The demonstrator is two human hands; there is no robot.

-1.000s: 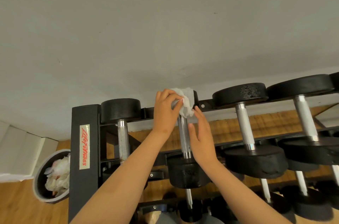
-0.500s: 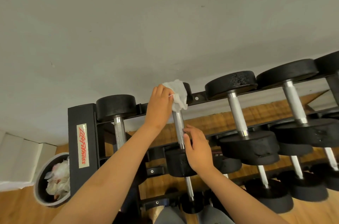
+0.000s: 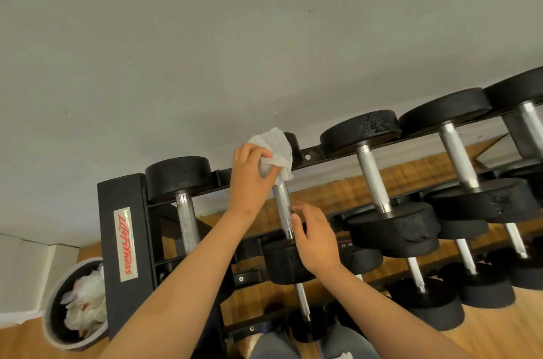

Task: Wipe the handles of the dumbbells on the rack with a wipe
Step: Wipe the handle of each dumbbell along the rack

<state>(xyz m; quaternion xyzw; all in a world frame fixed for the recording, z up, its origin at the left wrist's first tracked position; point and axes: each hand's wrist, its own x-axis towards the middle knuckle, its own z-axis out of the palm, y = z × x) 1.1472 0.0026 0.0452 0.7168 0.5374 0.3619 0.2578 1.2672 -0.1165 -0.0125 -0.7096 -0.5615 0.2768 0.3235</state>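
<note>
A black rack (image 3: pixel 125 211) against the wall carries several black dumbbells with silver handles. My left hand (image 3: pixel 249 179) grips a crumpled white wipe (image 3: pixel 274 151) wrapped over the far end of the second dumbbell's handle (image 3: pixel 284 208) on the top row. My right hand (image 3: pixel 316 233) lies beside the near end of that handle, its fingers loosely curved and its fingertips touching the bar, just above the near black weight (image 3: pixel 286 263). The far weight of this dumbbell is mostly hidden behind the wipe.
Left of it lies another dumbbell handle (image 3: pixel 186 223); to the right, larger dumbbells (image 3: pixel 373 179) fill the top row, with more on lower rows. A round bin (image 3: pixel 55 332) with crumpled white wipes stands on the wood floor at lower left.
My left hand and the wipe stay at the far end of the handle. My right hand has come down the bar from beside the wipe to its near end.
</note>
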